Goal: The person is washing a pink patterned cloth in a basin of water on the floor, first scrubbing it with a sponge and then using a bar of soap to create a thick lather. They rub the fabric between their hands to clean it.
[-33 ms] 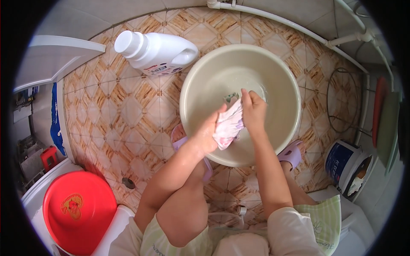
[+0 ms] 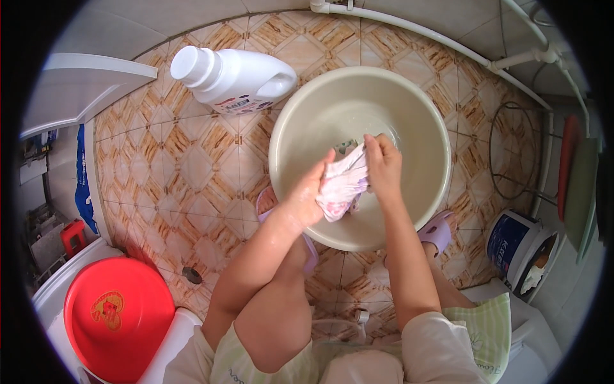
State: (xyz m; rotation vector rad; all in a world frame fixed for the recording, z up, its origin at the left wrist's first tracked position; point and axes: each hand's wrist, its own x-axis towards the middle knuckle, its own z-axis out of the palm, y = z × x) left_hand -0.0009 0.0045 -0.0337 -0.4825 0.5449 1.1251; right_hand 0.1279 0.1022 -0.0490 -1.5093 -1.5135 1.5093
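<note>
Over a large cream basin [image 2: 281, 185] on the floor, I hold a wet-looking pale pink cloth [image 2: 340, 185] with pink and purple patches. My left hand [image 2: 309, 197] is closed round its left side, thumb pointing up. With fingers curled into a fist, my right hand [image 2: 382, 165] grips the cloth's upper right edge. The cloth is bunched and creased between both hands. Just behind it shows a patterned greenish piece of fabric [image 2: 346, 147]; whether it belongs to the same cloth I cannot tell. Small wet glints show on the basin's inside.
A white detergent bottle [image 2: 246, 80] stands left of the basin. At lower left sits a red basin [image 2: 137, 307]. A blue-and-white bucket [image 2: 511, 243] is on the right, near a wire hoop [image 2: 492, 150]. White pipes [image 2: 416, 32] run along the far wall. My feet in lilac slippers [image 2: 438, 233] flank the basin.
My right hand has shifted slightly to the right, and the cloth is a little more spread between my hands. My left hand has moved up slightly.
</note>
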